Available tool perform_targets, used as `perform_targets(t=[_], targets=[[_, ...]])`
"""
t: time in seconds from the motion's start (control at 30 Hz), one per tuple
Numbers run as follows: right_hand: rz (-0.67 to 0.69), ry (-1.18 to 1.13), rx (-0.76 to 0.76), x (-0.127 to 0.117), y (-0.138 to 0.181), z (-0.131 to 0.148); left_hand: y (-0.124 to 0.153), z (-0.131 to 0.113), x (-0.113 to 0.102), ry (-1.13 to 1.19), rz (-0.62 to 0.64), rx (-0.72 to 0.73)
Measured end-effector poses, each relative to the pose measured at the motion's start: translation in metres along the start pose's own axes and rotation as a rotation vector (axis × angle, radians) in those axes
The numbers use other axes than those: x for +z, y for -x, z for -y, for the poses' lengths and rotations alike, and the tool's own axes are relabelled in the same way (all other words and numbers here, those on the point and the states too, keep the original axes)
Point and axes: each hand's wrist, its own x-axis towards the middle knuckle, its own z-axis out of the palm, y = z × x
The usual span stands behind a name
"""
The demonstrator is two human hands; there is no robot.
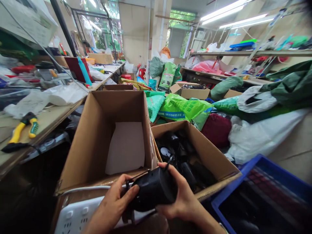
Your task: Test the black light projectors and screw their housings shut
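A black cylindrical device [152, 190] lies sideways between my two hands, low in the middle of the head view. My left hand [113, 198] grips its left end, thumb on top. Around its flat right end curl the fingers of my right hand [181, 195]. What kind of device it is, I cannot tell. Just beyond my hands stands an open cardboard box [80, 146] with a white sheet [126, 146] inside. To its right a second cardboard box [209, 152] holds several similar black parts [186, 169].
A white power strip [75, 214] lies at the lower left. Yellow-handled pliers [24, 128] rest on the left bench [48, 123]. A blue crate [219, 201] stands at the lower right. Green bags [182, 107] and white sacks [255, 136] are piled behind the boxes.
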Motion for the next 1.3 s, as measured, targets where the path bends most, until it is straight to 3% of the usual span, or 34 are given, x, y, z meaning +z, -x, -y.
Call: perform_targets(t=[0.1,0.2,0.3,0.37,0.4,0.47,0.63,0.73,0.8,0.97,1.03,1.13,1.3], targets=[[-0.011,0.328,-0.127,0.017,-0.006,-0.008,0.008,-0.006,-0.001,-0.130,-0.105,0.052],[0.052,0.413,-0.180,0.014,-0.011,-0.006,0.014,-0.008,-0.004,-0.128,-0.073,0.075],[0.183,0.284,-0.042,-0.021,-0.016,-0.004,0.017,-0.006,-0.010,-0.061,-0.021,0.069],[0.079,0.268,0.102,-0.053,-0.021,-0.011,0.018,-0.005,-0.015,-0.048,-0.012,0.062],[-0.039,0.347,0.156,-0.066,-0.025,-0.018,0.018,-0.006,-0.016,-0.051,-0.009,0.059],[-0.140,0.456,0.205,-0.082,-0.034,-0.040,0.019,-0.007,-0.018,-0.060,0.012,0.058],[-0.055,0.584,0.186,-0.064,-0.054,-0.101,0.024,-0.013,-0.017,-0.057,0.063,0.083],[-0.021,0.639,0.168,-0.054,-0.059,-0.117,0.027,-0.011,-0.023,-0.027,0.037,0.093],[-0.046,0.680,0.155,-0.057,-0.057,-0.115,0.029,-0.010,-0.033,0.012,-0.019,0.101],[-0.328,0.844,0.094,-0.085,-0.050,-0.081,0.040,-0.009,-0.073,0.074,-0.248,0.170],[-0.372,0.879,0.081,-0.091,-0.048,-0.067,0.045,-0.009,-0.085,0.085,-0.322,0.203],[-0.310,0.853,0.078,-0.081,-0.042,-0.049,0.047,-0.007,-0.094,0.143,-0.382,0.219],[-0.044,0.618,0.037,-0.020,-0.020,-0.029,0.042,-0.001,-0.096,0.405,-0.441,0.257]])
